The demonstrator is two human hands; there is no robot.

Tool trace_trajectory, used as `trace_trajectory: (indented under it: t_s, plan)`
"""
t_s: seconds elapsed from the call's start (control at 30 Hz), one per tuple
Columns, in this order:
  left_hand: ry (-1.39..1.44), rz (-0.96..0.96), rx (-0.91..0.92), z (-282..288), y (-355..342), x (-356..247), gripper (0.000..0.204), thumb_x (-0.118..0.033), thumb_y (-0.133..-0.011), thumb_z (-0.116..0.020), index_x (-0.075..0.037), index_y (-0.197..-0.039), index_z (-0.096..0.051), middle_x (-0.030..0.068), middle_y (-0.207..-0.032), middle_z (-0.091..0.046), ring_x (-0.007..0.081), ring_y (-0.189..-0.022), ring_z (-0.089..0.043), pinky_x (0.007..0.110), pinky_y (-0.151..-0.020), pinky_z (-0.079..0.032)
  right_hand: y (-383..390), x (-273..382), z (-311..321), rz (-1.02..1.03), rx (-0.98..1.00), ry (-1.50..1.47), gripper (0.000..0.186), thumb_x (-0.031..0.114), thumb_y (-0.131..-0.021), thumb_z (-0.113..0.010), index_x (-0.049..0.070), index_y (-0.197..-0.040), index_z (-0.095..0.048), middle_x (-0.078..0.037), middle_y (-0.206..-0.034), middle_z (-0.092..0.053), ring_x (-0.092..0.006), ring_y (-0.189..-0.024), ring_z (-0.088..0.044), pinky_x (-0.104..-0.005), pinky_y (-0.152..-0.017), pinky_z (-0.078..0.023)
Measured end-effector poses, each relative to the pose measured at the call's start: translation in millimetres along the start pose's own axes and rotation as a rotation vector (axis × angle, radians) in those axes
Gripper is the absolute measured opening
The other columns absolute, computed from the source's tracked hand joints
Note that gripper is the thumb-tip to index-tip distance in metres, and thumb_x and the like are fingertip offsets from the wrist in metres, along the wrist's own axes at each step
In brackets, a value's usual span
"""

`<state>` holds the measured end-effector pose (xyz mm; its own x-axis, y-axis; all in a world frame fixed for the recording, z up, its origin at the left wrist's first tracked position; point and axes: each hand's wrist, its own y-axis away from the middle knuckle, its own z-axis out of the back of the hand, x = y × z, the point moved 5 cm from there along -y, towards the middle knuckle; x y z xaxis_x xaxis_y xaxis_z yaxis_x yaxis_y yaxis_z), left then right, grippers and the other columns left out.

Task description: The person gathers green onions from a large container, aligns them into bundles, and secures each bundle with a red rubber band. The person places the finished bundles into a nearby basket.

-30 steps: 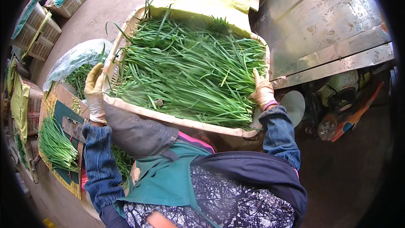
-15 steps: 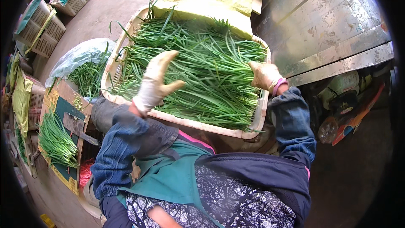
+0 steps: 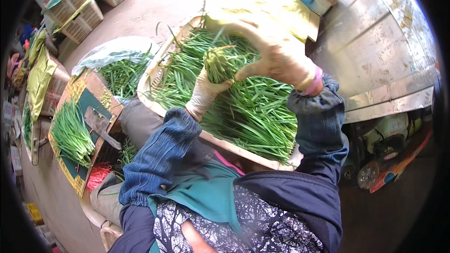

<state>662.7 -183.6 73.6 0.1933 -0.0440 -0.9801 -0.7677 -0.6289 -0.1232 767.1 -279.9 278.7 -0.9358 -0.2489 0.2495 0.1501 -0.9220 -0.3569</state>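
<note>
My gloved left hand (image 3: 206,94) is closed around a bunch of garlic chives (image 3: 217,65), its pale cut ends pointing up. Just to its right, my gloved right hand (image 3: 280,61) is spread, thumb and fingers apart, with the thumb close beside the bunch; the fingers are slightly blurred. Whether that thumb touches the stalks I cannot tell. Both hands are above a pale plastic crate (image 3: 151,76) filled with long green chives (image 3: 262,122). The leafy end of the held bunch is hidden behind my left hand and merges with the chives below.
On the left, a board (image 3: 77,94) carries another chive bundle (image 3: 72,133) and a cleaver (image 3: 102,129). A clear plastic bag (image 3: 115,49) of greens stands behind it. Yellow sheeting (image 3: 276,11) covers the crate's far side. A metal surface (image 3: 375,56) is at right, stacked crates (image 3: 84,18) at far left.
My right hand has moved up and left from the crate's right side and opened. My left hand has moved right and closed on the upturned bunch. The whole view has shifted slightly.
</note>
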Motion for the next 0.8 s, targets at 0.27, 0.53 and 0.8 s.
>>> trace_trajectory:
  t_s: [0.27, 0.53, 0.8]
  plan:
    - [0.462, -0.055, 0.047, 11, 16, 29, 0.064, -0.009, -0.084, -0.077, -0.005, -0.138, -0.045, 0.0055, -0.127, -0.055, 0.0164, -0.115, -0.054, 0.029, -0.1, -0.047, -2, 9, -135, -0.25, -0.197, -0.607, 0.089, 0.015, -0.074, -0.085, 0.01, -0.15, -0.039, -0.011, -0.128, -0.062, -0.0184, -0.119, -0.056, -0.0339, -0.105, -0.043]
    - [-0.428, 0.071, 0.121, 102, 72, -99, 0.071, -0.034, -0.087, -0.075, 0.0, -0.142, -0.047, 0.0188, -0.141, -0.053, 0.0272, -0.131, -0.05, 0.036, -0.112, -0.038, -51, -10, -42, -0.199, -0.503, -1.027, 0.034, 0.014, -0.088, -0.074, 0.005, -0.118, -0.06, -0.007, -0.114, -0.064, -0.0149, -0.101, -0.063, -0.0286, -0.086, -0.055]
    - [0.569, 0.109, 0.662, 126, 157, -147, 0.094, -0.072, -0.093, -0.037, 0.004, -0.149, -0.034, 0.0227, -0.139, -0.053, 0.0303, -0.128, -0.053, 0.044, -0.108, -0.043, -123, 154, -7, 0.649, -0.565, -0.253, 0.045, 0.014, -0.082, -0.069, 0.008, -0.126, -0.061, -0.007, -0.096, -0.064, -0.0204, -0.089, -0.066, -0.0326, -0.078, -0.057]
